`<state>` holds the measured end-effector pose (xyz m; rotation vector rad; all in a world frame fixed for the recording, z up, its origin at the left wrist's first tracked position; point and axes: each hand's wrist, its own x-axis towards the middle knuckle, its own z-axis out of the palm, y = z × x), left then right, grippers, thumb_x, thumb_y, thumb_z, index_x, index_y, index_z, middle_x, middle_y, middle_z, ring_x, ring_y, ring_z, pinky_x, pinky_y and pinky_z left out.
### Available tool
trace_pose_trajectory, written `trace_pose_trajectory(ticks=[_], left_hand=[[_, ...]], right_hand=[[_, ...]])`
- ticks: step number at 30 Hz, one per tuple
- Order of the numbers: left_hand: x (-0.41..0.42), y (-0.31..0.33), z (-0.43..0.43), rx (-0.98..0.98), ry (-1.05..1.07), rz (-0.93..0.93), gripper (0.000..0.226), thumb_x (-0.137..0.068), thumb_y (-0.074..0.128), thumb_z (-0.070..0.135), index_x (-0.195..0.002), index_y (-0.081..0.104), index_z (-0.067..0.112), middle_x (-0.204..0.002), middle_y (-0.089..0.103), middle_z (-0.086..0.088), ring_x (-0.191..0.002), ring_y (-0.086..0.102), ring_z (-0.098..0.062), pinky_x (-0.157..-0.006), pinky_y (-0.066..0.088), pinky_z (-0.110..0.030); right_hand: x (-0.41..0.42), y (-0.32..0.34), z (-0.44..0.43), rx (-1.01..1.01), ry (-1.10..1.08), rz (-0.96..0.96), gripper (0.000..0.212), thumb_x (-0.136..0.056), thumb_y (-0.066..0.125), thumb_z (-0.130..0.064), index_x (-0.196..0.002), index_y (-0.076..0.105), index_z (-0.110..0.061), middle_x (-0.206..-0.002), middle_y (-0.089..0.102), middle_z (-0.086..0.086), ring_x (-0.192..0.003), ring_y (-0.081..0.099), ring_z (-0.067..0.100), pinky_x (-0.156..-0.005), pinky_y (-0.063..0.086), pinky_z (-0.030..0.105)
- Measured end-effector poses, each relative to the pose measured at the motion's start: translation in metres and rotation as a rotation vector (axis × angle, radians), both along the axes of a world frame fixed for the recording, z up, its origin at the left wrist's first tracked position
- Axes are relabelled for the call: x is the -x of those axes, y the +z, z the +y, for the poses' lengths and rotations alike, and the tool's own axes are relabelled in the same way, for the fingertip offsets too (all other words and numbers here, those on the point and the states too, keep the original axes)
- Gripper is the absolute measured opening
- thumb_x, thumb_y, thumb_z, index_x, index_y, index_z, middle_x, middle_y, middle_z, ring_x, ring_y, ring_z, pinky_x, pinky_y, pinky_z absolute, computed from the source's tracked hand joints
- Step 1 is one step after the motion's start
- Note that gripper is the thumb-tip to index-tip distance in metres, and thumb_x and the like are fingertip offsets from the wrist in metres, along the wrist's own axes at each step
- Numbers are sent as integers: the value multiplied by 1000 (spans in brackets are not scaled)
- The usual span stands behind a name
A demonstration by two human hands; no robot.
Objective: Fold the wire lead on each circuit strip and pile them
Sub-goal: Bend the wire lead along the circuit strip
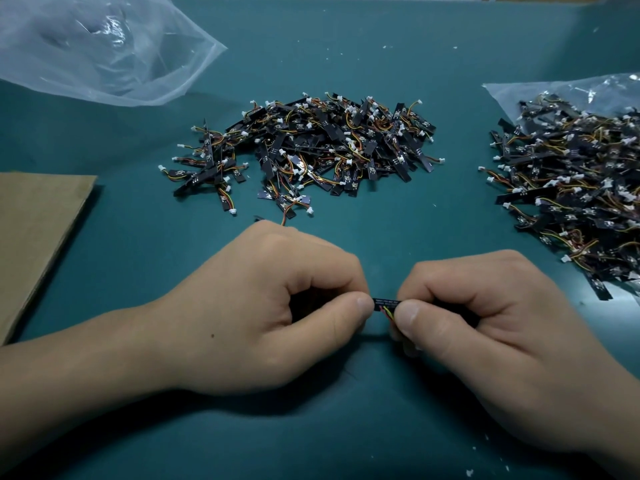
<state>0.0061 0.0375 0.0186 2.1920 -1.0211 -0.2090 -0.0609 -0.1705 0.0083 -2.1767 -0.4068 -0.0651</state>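
The left grip and the right grip sit side by side low over the desk. Both are curled tight, thumb against forefinger, and pinch 1 circuit strip between them. Only a short black stretch of the strip shows in the gap between the 2 thumbs; the rest is hidden inside the fingers. The wire lead, thin red, yellow and dark strands, leaves the strip right at the right grip's thumb tip. It seems to bend down beneath the thumb, though it is too small here to tell how far it is folded.

The strip looks light, thin and fairly stiff, so it should sit steady when pinched flat by 1 end, as the left grip has it. The lead is soft and should keep a bend. Its weak place is likely the joint on the board, so the fold is best made a little out from there, with the board held firm next to it.

Beyond the left grip lies a central pile of strips. Out past the right grip spreads a second heap, partly on a clear bag. A cardboard sheet lies outboard of the left grip.
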Motion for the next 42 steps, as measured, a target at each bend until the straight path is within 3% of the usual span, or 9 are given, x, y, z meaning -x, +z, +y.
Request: trace_pose_trajectory(ticks=[5, 11, 21, 31, 37, 42], left_hand=[[0, 4, 0, -48, -17, 1, 10, -86, 73, 12, -78, 75, 6, -68, 55, 14, -66, 45, -2, -66, 33, -9], [0, 3, 0, -30, -3, 52, 12, -88, 70, 15, -79, 75, 8, -68, 58, 11, -66, 48, -5, -67, 35, -15], [-2, 0, -1, -24, -18, 16, 16, -88, 69, 18, -74, 74, 11, -65, 65, 2, -64, 59, -19, -65, 46, -38], [-4, -7, -1, -48, 13, -7, 14, -91, 70, 18, -78, 74, 16, -68, 65, 4, -68, 61, -21, -68, 49, -41], [-1, -8, -4, -49, 28, -4, 14, -92, 68, 21, -79, 74, 17, -69, 66, 4, -68, 61, -21, -69, 50, -42], [4, -4, -5, -46, 1, -9, 26, -98, 64, 32, -78, 74, 19, -66, 65, 5, -64, 60, -20, -65, 50, -40]], right_hand=[[0, 0, 0, 11, -2, -1, 29, -92, 55, -37, -67, 63, -24, -55, 54, 0, -51, 52, 17, -48, 40, 33], [0, -1, 0, 25, -11, -4, 31, -94, 55, -38, -67, 62, -23, -54, 51, 0, -50, 50, 16, -49, 40, 34], [0, 0, 1, 61, -23, 11, 27, -93, 54, -37, -70, 63, -25, -58, 56, -2, -54, 54, 17, -51, 43, 34], [0, -1, 4, 81, -86, 53, 26, -93, 57, -38, -72, 64, -25, -59, 59, 2, -56, 55, 22, -53, 44, 40], [-11, 8, -10, 111, 104, 193, 30, -95, 55, -42, -74, 65, -22, -64, 61, 1, -59, 56, 17, -59, 46, 41], [-5, 4, -17, 16, 105, 149, 33, -92, 55, -43, -69, 64, -20, -59, 58, 7, -52, 51, 21, -53, 42, 41]])
